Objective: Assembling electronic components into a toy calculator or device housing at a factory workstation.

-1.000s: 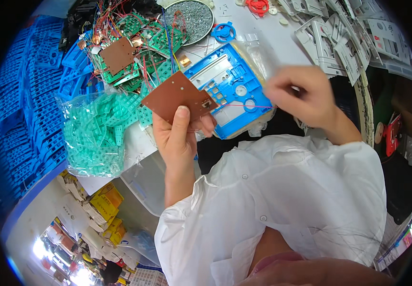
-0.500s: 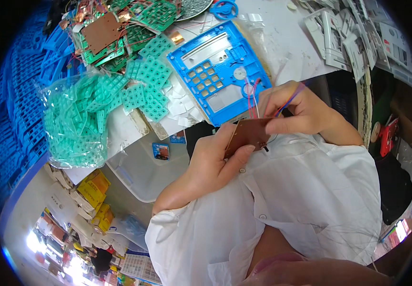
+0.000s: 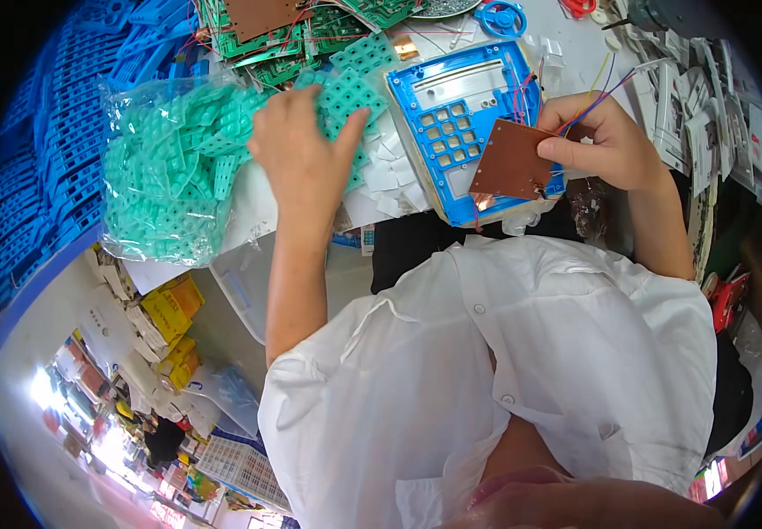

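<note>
While the right hand point(image 3: 605, 141) pinches the brown board point(image 3: 511, 160) by its edge above the blue case point(image 3: 464, 123), the left hand point(image 3: 306, 154) lies flat with fingers spread on a green rubber pad point(image 3: 345, 93). At nine o'clock from this hand sits the bag of green pads point(image 3: 165, 176); coloured wires point(image 3: 597, 88) run from the board toward one o'clock.

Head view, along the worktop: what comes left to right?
Stacked blue plastic crates → clear bag of green rubber keypads → left hand → blue plastic calculator shell → brown circuit board → right hand → grey printed packets.
</note>
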